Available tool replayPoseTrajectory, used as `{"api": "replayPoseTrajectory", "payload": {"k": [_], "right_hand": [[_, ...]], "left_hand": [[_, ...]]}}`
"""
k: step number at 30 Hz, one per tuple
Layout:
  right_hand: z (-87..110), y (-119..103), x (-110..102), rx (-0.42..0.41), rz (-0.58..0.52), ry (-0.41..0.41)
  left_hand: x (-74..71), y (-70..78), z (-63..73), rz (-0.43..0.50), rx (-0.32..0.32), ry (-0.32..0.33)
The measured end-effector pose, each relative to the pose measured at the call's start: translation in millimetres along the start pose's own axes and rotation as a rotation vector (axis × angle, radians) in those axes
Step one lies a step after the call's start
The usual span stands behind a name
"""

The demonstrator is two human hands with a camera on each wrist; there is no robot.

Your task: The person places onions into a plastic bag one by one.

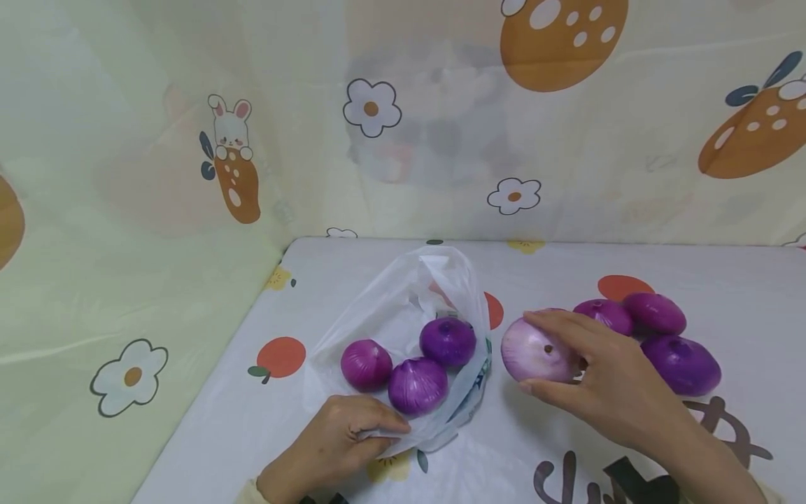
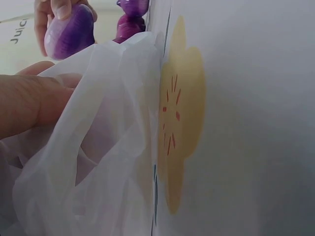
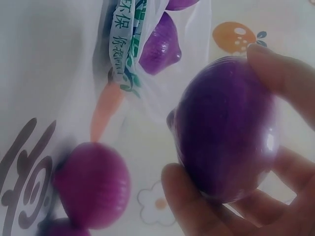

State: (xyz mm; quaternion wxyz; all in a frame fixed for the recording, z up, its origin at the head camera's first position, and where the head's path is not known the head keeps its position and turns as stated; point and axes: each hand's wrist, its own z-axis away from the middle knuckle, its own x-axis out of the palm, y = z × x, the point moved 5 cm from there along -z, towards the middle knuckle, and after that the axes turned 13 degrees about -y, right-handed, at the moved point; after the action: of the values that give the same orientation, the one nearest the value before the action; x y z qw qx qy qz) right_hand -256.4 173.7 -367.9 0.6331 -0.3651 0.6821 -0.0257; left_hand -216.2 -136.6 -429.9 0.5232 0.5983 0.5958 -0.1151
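A thin white plastic bag lies spread on the table, its mouth toward the front. Inside it sit three purple onions, one a reddish onion at the left. My left hand pinches the bag's near edge between thumb and fingers; the left wrist view shows the crumpled film beside the thumb. Just right of the bag, my right hand grips a pale purple onion, raised over the table. In the right wrist view this onion looks darker, with fingers and thumb around it.
To the right, behind my right hand, several loose onions lie grouped, among them a dark purple onion and a reddish one. The white tablecloth has printed fruit, flowers and lettering. Patterned curtains stand behind and at the left.
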Motion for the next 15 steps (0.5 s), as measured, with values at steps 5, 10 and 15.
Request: {"api": "replayPoseTrajectory", "payload": {"k": [5, 10, 15], "right_hand": [[-3.7, -3.9, 1.2, -0.002, -0.001, -0.008], [-6.8, -8.7, 2.4, -0.021, 0.014, -0.007], [-9.9, -12.1, 4.3, -0.015, -0.027, -0.032]], "left_hand": [[-0.1, 0.2, -0.3, -0.004, 0.0, 0.001], [-0.3, 0.6, -0.1, -0.001, -0.015, 0.001], [0.2, 0.2, 0.1, 0.006, -0.017, -0.001]]}}
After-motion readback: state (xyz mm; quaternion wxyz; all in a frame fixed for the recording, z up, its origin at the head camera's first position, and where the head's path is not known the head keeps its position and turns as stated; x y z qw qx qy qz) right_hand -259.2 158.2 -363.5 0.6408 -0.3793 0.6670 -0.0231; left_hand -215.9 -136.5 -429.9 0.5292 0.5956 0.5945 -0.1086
